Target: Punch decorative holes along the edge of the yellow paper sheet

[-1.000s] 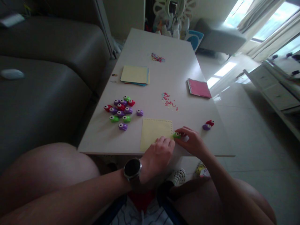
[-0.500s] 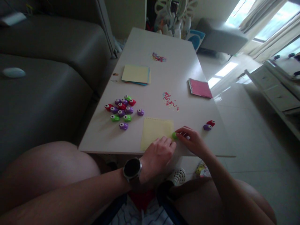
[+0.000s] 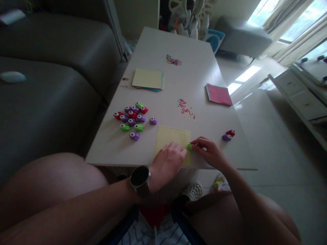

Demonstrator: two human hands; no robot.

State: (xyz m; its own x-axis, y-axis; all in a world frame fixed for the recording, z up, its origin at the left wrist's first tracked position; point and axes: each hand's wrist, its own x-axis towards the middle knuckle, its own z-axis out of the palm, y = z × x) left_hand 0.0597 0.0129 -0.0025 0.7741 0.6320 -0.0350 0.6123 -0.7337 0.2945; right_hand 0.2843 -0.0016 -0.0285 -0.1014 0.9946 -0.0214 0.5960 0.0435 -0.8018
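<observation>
Your right hand [image 3: 204,150] pinches a small rounded bright green plastic piece [image 3: 189,147] between thumb and fingers, at the right edge of a pale yellow square sheet of paper [image 3: 172,134]; your left hand [image 3: 168,160] lies over the near part of that sheet, its fingers bent and close together; the left thumb is hidden, so you cannot tell whether it grips the paper from below. A round black-faced watch [image 3: 139,176] sits on your left wrist, nearer to you than the sheet; tiny holes run along the sheet's far edge.

To the left of the sheet lies a loose cluster of glossy purple, red and green plastic pieces with white eyes [image 3: 132,119]; one purple eyed piece [image 3: 153,121] stands apart from them, near the sheet's far left corner. Well to the right of the sheet, a red eyed piece [image 3: 230,133] and a second purple one [image 3: 226,137] sit side by side; just beyond the sheet, red and pale paper bits [image 3: 182,105] lie scattered on the white table [image 3: 194,75]; farther beyond it is a multicoloured heap of bits [image 3: 173,60]; beyond and to its left rests a stack of coloured paper, yellow on top [image 3: 148,79]; beyond and to its right, a pinkish-red spiral notebook [image 3: 219,94].
</observation>
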